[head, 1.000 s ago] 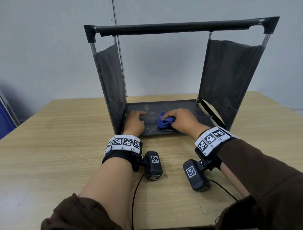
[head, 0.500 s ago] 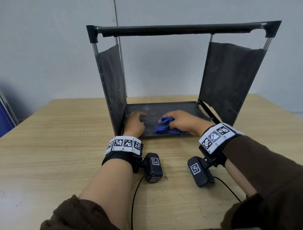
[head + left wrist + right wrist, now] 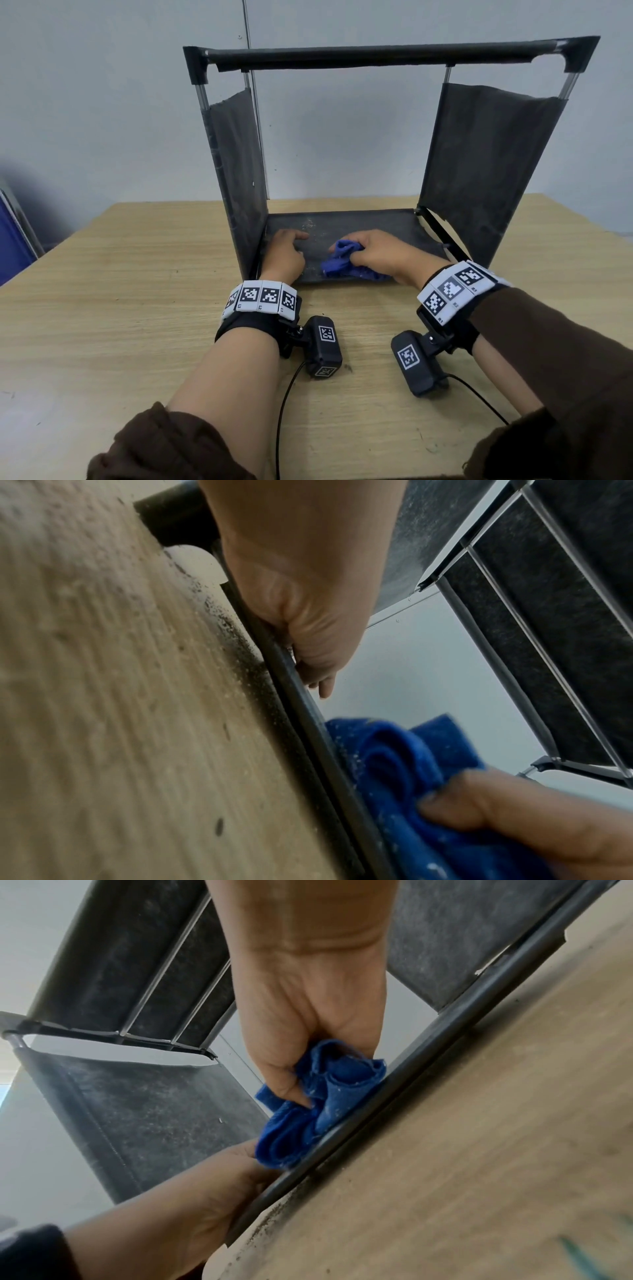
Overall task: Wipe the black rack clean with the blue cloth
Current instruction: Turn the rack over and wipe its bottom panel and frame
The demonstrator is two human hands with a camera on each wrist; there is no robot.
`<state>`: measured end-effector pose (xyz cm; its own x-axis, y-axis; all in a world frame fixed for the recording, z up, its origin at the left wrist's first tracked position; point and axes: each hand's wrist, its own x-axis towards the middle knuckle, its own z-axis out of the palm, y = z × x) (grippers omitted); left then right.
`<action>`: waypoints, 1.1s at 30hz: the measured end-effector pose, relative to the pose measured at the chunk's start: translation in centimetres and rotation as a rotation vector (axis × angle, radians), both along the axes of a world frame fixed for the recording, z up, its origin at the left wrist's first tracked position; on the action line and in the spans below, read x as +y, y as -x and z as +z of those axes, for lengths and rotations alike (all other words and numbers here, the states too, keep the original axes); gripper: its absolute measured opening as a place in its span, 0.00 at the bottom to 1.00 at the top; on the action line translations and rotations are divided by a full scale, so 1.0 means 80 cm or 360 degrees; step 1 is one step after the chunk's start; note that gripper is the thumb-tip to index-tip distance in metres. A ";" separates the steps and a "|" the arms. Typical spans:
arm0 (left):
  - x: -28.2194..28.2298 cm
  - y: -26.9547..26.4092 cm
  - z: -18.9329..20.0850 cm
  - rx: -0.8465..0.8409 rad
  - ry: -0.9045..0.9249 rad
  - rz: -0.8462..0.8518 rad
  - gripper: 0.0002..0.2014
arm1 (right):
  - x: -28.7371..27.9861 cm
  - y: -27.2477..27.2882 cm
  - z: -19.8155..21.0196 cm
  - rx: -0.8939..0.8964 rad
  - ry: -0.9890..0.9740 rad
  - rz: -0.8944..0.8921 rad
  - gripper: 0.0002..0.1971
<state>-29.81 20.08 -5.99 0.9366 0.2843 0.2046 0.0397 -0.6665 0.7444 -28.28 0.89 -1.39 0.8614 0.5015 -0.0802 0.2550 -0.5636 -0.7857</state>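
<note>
Black fabric-and-tube rack (image 3: 346, 236) may slide if flat left hand (image 3: 284, 253) slips; right hand (image 3: 376, 253) gripping bunched blue cloth (image 3: 339, 262) smears grit onto wooden tabletop (image 3: 120, 291).

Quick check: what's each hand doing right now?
Left hand: open, nothing held, resting on the black rack bottom shelf.
Right hand: closed around the bunched blue cloth on that shelf.

Count: one black rack (image 3: 359, 144) at 12 o'clock, one blue cloth (image 3: 337, 262), two hands, two wrist cameras at 6 o'clock, one worktop (image 3: 120, 291).
</note>
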 end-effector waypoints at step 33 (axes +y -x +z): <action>-0.002 0.073 0.059 -0.0569 -0.0073 -0.0074 0.08 | 0.052 0.043 0.010 0.0114 -0.0307 -0.0062 0.19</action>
